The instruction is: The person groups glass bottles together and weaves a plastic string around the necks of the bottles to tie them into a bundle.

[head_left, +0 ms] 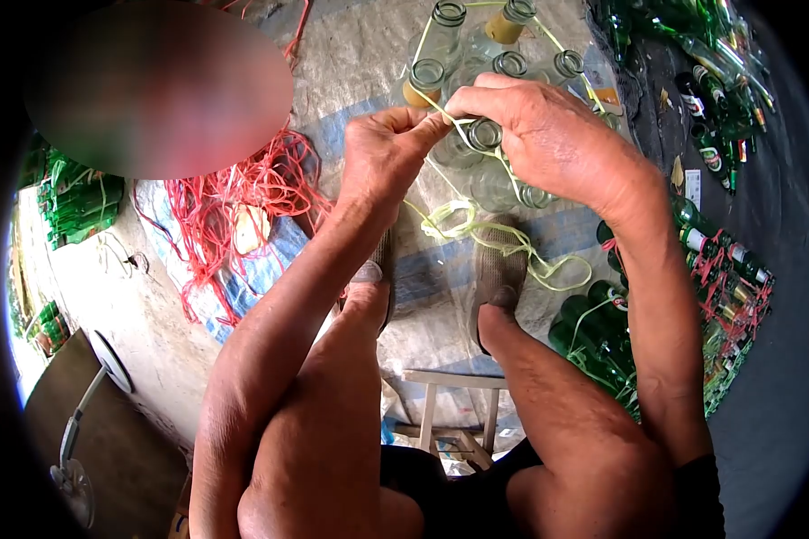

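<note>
Several clear glass bottles (485,135) stand grouped between and beyond my hands, with a pale yellow-green cord (548,36) running around their necks. My left hand (391,148) is closed, thumb and fingers pinching the cord at the near left side of the group. Just to its right, my right hand (544,135) has its fingers bent over the same cord, close to the bottle mouths, and its palm hides some bottles. A loose, looped length of cord (454,220) trails on the ground towards my feet.
A tangle of red cord (252,193) lies at the left. Green bottles (593,328) lie at the right near my leg, with more bottles (715,99) on dark sheeting beyond. A wooden stool (454,379) is between my legs. A fan (76,449) stands at the lower left.
</note>
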`<state>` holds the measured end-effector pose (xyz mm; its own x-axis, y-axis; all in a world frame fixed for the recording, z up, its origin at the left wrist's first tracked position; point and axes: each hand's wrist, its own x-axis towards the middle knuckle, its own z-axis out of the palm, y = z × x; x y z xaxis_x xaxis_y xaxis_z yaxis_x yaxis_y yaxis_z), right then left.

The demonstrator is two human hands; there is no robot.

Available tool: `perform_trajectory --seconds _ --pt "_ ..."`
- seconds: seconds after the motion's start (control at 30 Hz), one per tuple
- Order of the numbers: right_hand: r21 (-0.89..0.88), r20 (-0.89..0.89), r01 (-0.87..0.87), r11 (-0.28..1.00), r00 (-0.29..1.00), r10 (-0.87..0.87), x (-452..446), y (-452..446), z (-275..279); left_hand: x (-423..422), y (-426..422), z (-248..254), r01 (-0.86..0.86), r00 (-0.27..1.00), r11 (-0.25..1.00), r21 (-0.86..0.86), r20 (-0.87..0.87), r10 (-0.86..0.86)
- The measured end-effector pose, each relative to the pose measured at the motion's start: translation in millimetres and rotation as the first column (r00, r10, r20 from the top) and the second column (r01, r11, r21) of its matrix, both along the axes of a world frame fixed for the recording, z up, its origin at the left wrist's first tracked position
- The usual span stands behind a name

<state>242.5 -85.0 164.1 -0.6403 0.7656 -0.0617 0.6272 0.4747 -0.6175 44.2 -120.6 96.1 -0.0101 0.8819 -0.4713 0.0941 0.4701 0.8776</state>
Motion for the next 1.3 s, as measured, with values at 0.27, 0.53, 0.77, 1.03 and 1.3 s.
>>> perform_trajectory --seconds 0.27,0.53,0.77,1.03,1.3 --pt "0.242 0.022 0.069 0.968 0.997 -0.077 5 -8 1 6 -1 15 -0.029 0.999 1.000 -0.008 -0.031 0.029" --pt "0.391 0.032 0.121 0.913 0.989 -0.144 11 -14 8 6 -4 17 0.039 0.999 0.998 0.040 -0.029 -0.037" --pt "0.398 0.038 0.166 0.903 0.980 -0.196 22 -17 10 9 -7 18 0.058 0.998 0.992 0.108 0.017 -0.060" --pt "0.352 0.018 0.202 0.914 0.975 -0.222 27 -6 28 13 -8 22 0.073 0.995 0.986 0.153 0.053 -0.082" --pt "0.338 0.003 0.260 0.905 0.961 -0.277 29 5 28 16 -10 24 0.062 0.995 0.983 0.170 0.071 -0.075"
